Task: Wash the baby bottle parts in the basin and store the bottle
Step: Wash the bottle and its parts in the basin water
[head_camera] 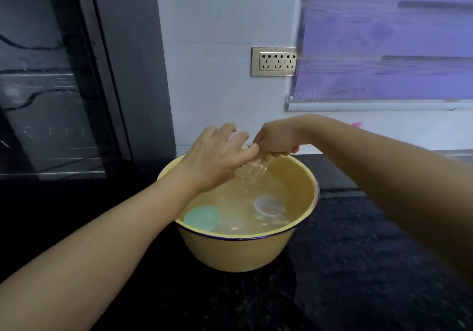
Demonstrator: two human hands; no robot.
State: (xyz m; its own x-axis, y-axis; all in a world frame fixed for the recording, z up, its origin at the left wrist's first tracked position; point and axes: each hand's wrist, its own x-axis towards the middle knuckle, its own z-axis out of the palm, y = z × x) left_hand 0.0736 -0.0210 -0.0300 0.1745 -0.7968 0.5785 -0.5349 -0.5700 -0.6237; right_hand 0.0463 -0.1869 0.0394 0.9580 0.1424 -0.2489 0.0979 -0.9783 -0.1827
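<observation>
A yellow basin (289, 243) with a dark blue rim holds water on the black counter. Both of my hands meet over its far edge. My right hand (277, 138) grips the upper end of a clear baby bottle (256, 170), which tilts down into the water. My left hand (217, 159) lies against the bottle's side with the fingers spread along it. In the water lie a green ring (202, 218), a clear cap (268, 204) and another clear part (231, 224) beside the ring.
The black speckled counter (358, 266) surrounds the basin. A dark glass-fronted cabinet (51, 87) stands at the left. On the white tiled wall behind are a triple socket (275, 61) and a purple roller blind (396, 43). A pink object (357, 124) peeks out behind my right forearm.
</observation>
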